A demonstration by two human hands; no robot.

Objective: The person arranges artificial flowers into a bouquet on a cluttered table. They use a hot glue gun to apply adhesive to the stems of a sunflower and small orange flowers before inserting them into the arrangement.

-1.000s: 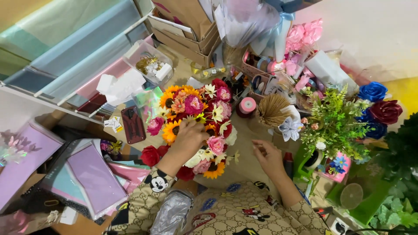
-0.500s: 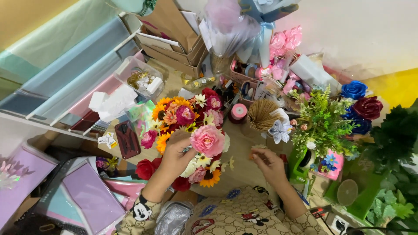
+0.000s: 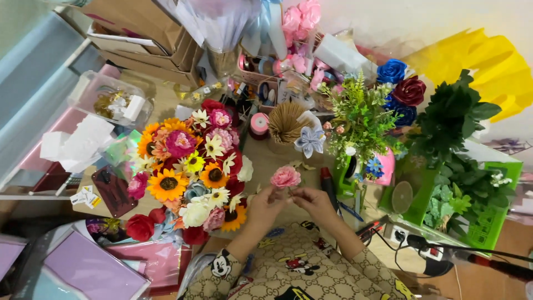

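Both hands, left hand (image 3: 265, 204) and right hand (image 3: 314, 201), pinch the stem of a single pink flower (image 3: 285, 177), held near centre. The bouquet (image 3: 189, 176) at left looks largely filled; this bloom is not yet added.

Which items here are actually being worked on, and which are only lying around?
In hand:
pink flower, held between left hand and right hand
bouquet beside the left hand

Lying about:
ribbon spool
bundle of sticks
blue roses
green foliage
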